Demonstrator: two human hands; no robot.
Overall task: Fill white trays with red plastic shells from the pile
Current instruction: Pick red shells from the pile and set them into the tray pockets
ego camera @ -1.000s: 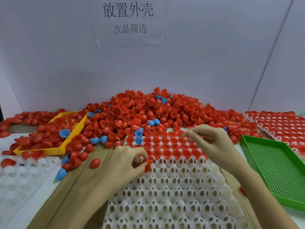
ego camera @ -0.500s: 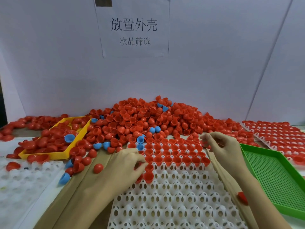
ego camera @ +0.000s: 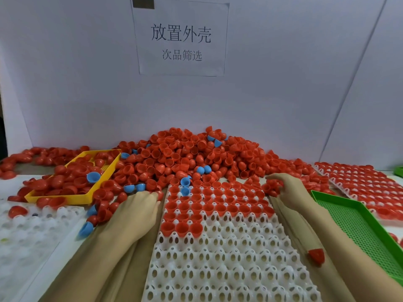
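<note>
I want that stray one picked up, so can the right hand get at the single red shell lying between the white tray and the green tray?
Probably yes. The red shell lies in the open beside the right forearm, uncovered; the right hand is up at the pile and would only need to draw back.

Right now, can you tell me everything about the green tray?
The green tray looks like bright green plastic, a shallow rectangle with a raised rim and a floor full of tiny holes, like a mesh. It lies flat at the right side of the table, running off the picture's edge. No shells show in the part that is in view. The person's right forearm lies just beside its left rim; I cannot tell if they touch.
</note>
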